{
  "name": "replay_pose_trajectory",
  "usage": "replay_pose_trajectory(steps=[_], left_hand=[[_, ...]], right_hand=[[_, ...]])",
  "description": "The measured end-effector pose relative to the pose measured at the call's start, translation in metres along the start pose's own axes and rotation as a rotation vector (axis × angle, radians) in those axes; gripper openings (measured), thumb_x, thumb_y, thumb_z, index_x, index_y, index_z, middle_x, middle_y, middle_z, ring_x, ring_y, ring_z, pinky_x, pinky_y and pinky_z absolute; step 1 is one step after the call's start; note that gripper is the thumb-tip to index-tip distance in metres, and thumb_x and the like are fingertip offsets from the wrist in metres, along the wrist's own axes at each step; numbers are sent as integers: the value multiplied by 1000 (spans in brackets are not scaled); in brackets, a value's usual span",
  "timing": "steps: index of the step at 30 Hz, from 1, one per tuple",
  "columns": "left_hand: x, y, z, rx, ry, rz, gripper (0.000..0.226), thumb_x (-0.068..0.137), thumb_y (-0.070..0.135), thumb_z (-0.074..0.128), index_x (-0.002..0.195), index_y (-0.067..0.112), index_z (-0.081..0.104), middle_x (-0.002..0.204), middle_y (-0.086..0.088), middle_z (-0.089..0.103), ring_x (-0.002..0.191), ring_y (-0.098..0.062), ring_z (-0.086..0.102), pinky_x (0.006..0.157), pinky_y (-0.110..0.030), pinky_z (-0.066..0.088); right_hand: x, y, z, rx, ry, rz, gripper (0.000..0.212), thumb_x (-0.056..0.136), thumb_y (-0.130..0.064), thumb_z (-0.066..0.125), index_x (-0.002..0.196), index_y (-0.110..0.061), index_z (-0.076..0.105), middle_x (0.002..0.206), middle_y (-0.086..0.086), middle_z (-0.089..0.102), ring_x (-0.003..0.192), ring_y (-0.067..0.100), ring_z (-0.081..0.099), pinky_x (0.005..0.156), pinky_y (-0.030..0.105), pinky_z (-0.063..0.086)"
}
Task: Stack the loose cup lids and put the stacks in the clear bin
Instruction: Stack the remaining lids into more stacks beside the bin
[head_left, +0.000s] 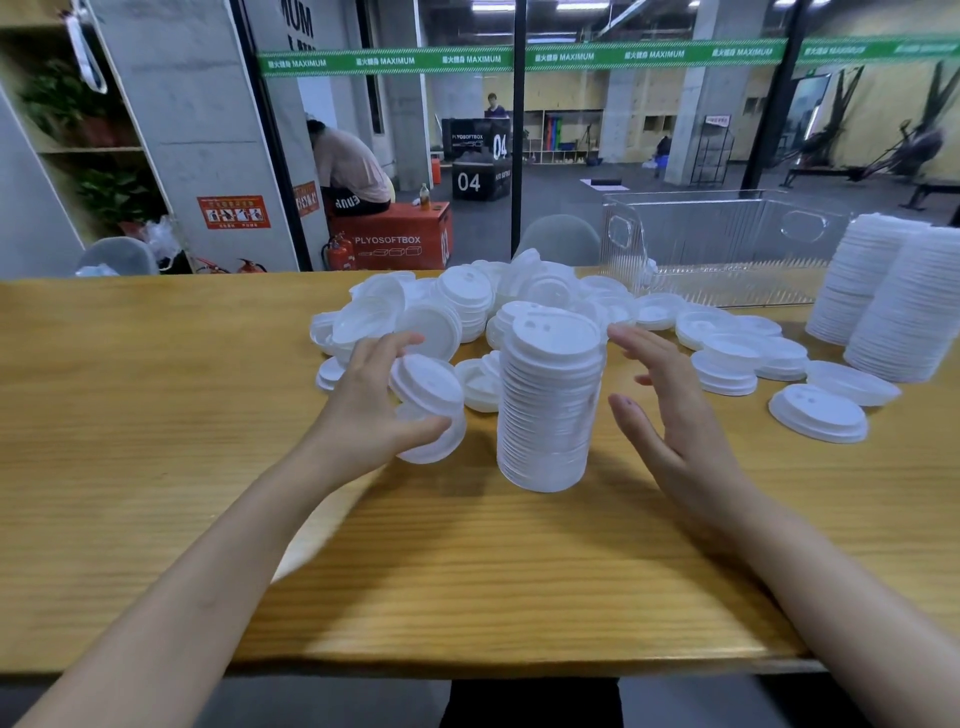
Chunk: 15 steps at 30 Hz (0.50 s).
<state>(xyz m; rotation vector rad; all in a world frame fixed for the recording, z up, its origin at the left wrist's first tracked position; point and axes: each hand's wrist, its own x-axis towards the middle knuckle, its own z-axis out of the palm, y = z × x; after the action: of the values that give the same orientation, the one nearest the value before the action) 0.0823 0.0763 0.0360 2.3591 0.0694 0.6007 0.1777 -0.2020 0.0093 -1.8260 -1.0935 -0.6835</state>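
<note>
A tall stack of lids (548, 405) stands upright on the wooden table (156, 415), directly in front of the person and between the two hands. Its long axis is vertical, leaning slightly, with the sip-hole face of the top lid turned up.

To its left, just beside it but not touching, is a short stack of lids (428, 410), tilted so that its top faces right and upward. The left hand (363, 405) grips this short stack, thumb under the lower rim and fingers curled over the upper edge. The right hand (675, 421) is on the other side of the tall stack, close to it but clear of it. Its fingers are straight and spread, its palm faces the stack, and it holds nothing.

The coming move probably depends on this: the short stack lies level with the middle of the tall one. It would have to be lifted, righted and set down on the top lid, while the empty right hand is well placed to steady the column.

Behind the tall stack, a pile of loose lids (467, 301) spreads across the table and trails off to the right. The clear bin (727, 244) sits beyond that, at the back right and nearer the right hand. Two finished stacks (893, 301) stand on the table just beside the bin's right end.
</note>
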Motion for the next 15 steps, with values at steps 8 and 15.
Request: replay_pose_trajectory(steps=[8,15], left_hand=[[11,26,-7,-183,263,-5,47,79,28,80,120,24,56,118,18,54,108,-1,50,81,-5,37],[23,75,10,-416,33,72,49,73,45,73,118,34,57,123,23,58,119,8,48,87,-2,35]], right_hand=[[13,-8,-7,-24,-1,39,49,99,-44,42,145,-32,33,142,-24,38,136,15,40,108,52,37],[21,-1,-3,8,55,37,45,100,-42,41,144,-31,36,147,-13,39,138,17,39,106,55,38]])
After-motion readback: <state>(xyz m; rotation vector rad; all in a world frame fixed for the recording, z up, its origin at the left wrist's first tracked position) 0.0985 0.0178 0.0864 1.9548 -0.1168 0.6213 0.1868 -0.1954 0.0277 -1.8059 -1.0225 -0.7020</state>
